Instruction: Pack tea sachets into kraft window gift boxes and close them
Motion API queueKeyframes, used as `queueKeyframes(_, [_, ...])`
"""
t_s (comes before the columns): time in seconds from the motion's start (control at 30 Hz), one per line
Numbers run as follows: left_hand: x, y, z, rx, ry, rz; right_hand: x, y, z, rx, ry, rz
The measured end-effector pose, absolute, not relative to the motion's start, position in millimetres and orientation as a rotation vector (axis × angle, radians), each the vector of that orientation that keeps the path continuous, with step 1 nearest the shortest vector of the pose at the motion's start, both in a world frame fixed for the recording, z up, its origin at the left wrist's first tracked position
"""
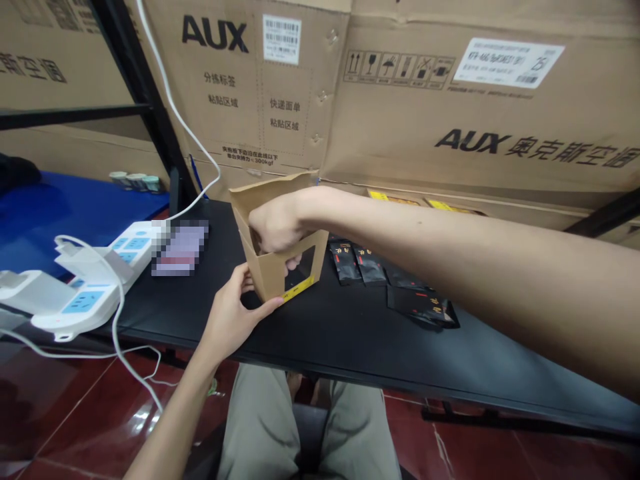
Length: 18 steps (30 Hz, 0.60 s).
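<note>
The left hand is closed on the lower corner of a kraft-paper window box, with the thumb laid along its front face. The right hand is inserted through the open top, its fingers curled inside the box. The box is held slightly tilted over the black bench, just beside a group of black sachets, with a white power strip to its left.

box: matt kraft paper | power strip: glossy white plastic | floor tile: glossy
</note>
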State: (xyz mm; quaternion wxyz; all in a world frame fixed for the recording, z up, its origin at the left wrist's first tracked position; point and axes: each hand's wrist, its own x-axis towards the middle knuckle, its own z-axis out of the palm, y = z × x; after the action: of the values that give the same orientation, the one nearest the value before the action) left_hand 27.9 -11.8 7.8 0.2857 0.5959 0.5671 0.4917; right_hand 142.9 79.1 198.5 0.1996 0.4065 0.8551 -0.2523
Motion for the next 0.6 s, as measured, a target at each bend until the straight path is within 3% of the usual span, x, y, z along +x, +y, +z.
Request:
queueKeyframes(0.33, [29,-11,6,1.553,1.504,1.342,149,93,184,1.199,2.152,-1.300])
queueKeyframes(0.6, [27,-9,5,1.584,1.524,1.336,142,97,182,1.147,2.154,-1.474])
